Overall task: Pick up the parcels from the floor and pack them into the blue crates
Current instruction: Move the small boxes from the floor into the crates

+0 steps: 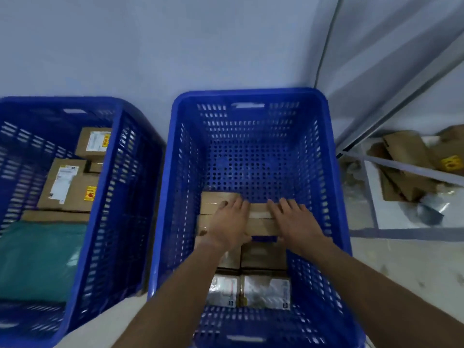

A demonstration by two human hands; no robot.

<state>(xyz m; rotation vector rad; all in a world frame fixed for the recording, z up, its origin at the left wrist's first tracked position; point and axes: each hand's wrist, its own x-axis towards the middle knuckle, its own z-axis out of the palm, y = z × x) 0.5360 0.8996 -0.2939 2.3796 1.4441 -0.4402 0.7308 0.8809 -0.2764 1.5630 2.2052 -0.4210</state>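
Two blue perforated crates stand side by side against a pale wall. Both my hands reach down into the right crate [324,156]. My left hand [229,222] and my right hand [292,222] lie flat, fingers straight, on a brown cardboard parcel [261,222] on the crate floor. Another brown parcel [263,256] lies nearer to me, and two parcels with white labels [266,291] lie nearest. The far half of this crate's floor is bare. The left crate [110,222] holds several labelled brown parcels [67,187] and a teal bag [37,259].
To the right, a grey metal frame [406,169] crosses in front of torn cardboard pieces [406,167] and a plastic wrapper [431,212] on the floor. Pale concrete floor shows at the lower right. A narrow gap separates the two crates.
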